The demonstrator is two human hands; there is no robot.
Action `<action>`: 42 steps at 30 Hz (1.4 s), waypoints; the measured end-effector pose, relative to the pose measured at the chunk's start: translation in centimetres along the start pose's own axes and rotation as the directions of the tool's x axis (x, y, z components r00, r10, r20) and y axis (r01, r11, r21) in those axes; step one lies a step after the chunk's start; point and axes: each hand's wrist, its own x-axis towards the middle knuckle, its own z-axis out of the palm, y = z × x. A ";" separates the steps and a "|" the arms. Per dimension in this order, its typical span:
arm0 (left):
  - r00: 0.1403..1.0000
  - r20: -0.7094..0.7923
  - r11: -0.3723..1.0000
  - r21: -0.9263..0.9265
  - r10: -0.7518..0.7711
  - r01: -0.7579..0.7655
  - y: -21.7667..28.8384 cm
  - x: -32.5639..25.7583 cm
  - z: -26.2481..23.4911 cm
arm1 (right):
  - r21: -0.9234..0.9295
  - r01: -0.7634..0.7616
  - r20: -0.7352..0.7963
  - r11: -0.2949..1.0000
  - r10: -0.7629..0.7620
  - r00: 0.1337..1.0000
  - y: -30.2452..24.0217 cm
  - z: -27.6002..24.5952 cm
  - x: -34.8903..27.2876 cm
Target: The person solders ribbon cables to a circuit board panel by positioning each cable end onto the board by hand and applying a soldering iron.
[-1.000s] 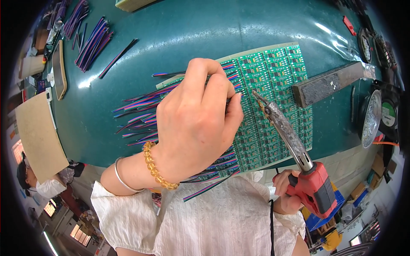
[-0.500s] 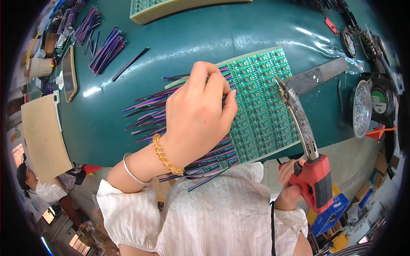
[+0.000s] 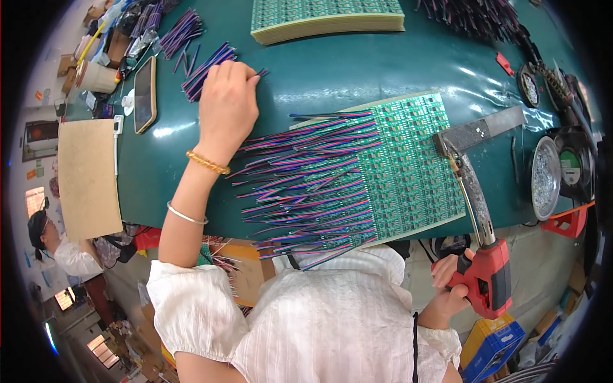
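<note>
My left hand (image 3: 227, 105) is at the upper left with fingers bent down, closed over a loose multicoloured wire (image 3: 264, 71) whose end sticks out beside the thumb; the fingertips are mostly hidden. Just beyond it lies a bundle of the same wires (image 3: 204, 73). In my right hand (image 3: 448, 290) is a red and black soldering gun (image 3: 488, 281), its long metal barrel pointing up and away, the tip by the end of a flat grey bar (image 3: 491, 126). Between the hands a green circuit board panel (image 3: 412, 166) lies flat, with many wires (image 3: 306, 185) fanning leftward from its left part.
A stack of circuit board panels (image 3: 329, 29) stands at the far side. A phone (image 3: 145, 96) and brown cardboard (image 3: 89, 179) lie left. At right are a metal dish (image 3: 546, 179), a dark reel (image 3: 571, 159) and a red clip (image 3: 504, 64). More wires (image 3: 472, 16) are heaped far right.
My left hand has left the panel and moved up and left to the loose wire by the bundle. My right hand still holds the soldering gun. The view has shifted slightly.
</note>
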 end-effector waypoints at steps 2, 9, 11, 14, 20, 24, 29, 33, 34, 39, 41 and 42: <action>0.993 -0.016 0.980 -0.166 -0.117 0.113 -0.1 -1.0 -0.4 | 0.059 -0.010 0.041 0.998 0.007 0.999 0.0 -0.2 -0.1; 0.977 0.210 0.732 -0.671 0.035 0.118 10.7 -1.0 -5.8 | 0.098 -0.008 -0.002 0.995 0.009 1.000 -0.4 0.5 0.2; 0.957 0.289 0.678 -0.710 0.032 0.192 12.3 -1.5 -4.7 | 0.075 -0.061 0.047 0.995 0.058 0.997 -0.8 0.7 0.2; 0.951 0.310 0.703 -0.674 -0.007 0.226 12.8 -1.7 -2.8 | 0.082 -0.068 0.087 0.994 0.061 0.994 -0.5 0.0 0.2; 0.928 0.361 0.691 -0.648 -0.090 0.319 13.0 -1.5 -2.5 | 0.117 -0.064 0.152 0.991 0.046 0.987 0.1 -1.5 0.3; 0.931 0.357 0.734 -0.612 -0.075 0.294 13.5 -1.2 -2.3 | 0.050 -0.091 0.200 0.995 0.079 0.977 0.2 -2.4 -0.2; 0.918 0.389 0.721 -0.616 -0.073 0.319 13.1 -1.0 -2.5 | -0.055 -0.215 0.384 0.975 0.219 0.897 0.5 -4.6 -0.8; 0.917 0.392 0.737 -0.597 -0.077 0.317 13.3 -0.9 -2.5 | -0.176 -0.263 0.463 0.949 0.315 0.828 0.4 -5.0 -0.7; 0.909 0.409 0.738 -0.592 -0.072 0.325 13.6 -0.8 -2.4 | -0.005 -0.373 0.424 0.928 0.340 0.839 -0.3 -3.4 0.6; 0.911 0.402 0.739 -0.585 -0.095 0.335 13.5 -0.9 -2.5 | -0.022 -0.465 0.482 0.885 0.417 0.771 -0.8 -3.5 1.4; 0.916 0.389 0.741 -0.587 -0.095 0.326 13.5 -0.9 -2.4 | 0.004 -0.442 0.437 0.897 0.396 0.808 -0.9 -3.3 1.1; 0.918 0.385 0.740 -0.588 -0.099 0.327 13.6 -0.9 -2.4 | 0.002 -0.442 0.436 0.897 0.397 0.807 -1.1 -3.2 1.0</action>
